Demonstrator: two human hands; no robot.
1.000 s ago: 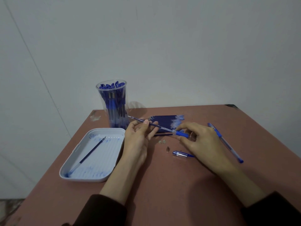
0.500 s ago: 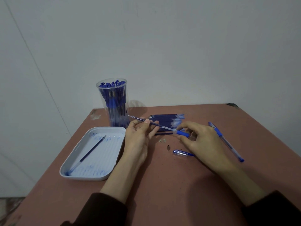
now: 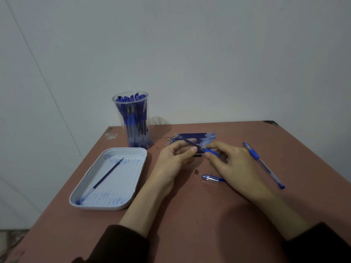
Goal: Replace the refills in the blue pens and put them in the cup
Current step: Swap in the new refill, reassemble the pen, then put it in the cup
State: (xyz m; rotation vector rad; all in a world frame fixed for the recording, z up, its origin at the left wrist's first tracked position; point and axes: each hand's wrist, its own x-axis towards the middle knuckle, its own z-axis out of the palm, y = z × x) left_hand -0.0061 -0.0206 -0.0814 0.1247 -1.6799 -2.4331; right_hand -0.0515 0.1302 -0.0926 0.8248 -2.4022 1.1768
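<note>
My left hand (image 3: pixel 171 160) pinches a thin dark blue refill (image 3: pixel 191 143) between thumb and fingers. My right hand (image 3: pixel 233 166) grips the blue-gripped pen barrel (image 3: pixel 212 153), and the refill's far end runs into it. Behind both hands lies a flat stack of new refills (image 3: pixel 197 136). A clear cup (image 3: pixel 133 120) packed with blue pens stands at the back left. On the table in front of my right hand lie a small metal pen tip (image 3: pixel 196 171) and a blue pen cap (image 3: pixel 210 178). A whole blue pen (image 3: pixel 263 164) lies to the right.
A white tray (image 3: pixel 89 201) smeared with blue ink sits at the left and holds one used refill (image 3: pixel 103 179). The brown table's left edge runs close beside the tray. A pale wall stands right behind the table.
The refill has slid further into the barrel, so less of it sticks out to the left. My left hand's fingers have moved right, closer to my right hand.
</note>
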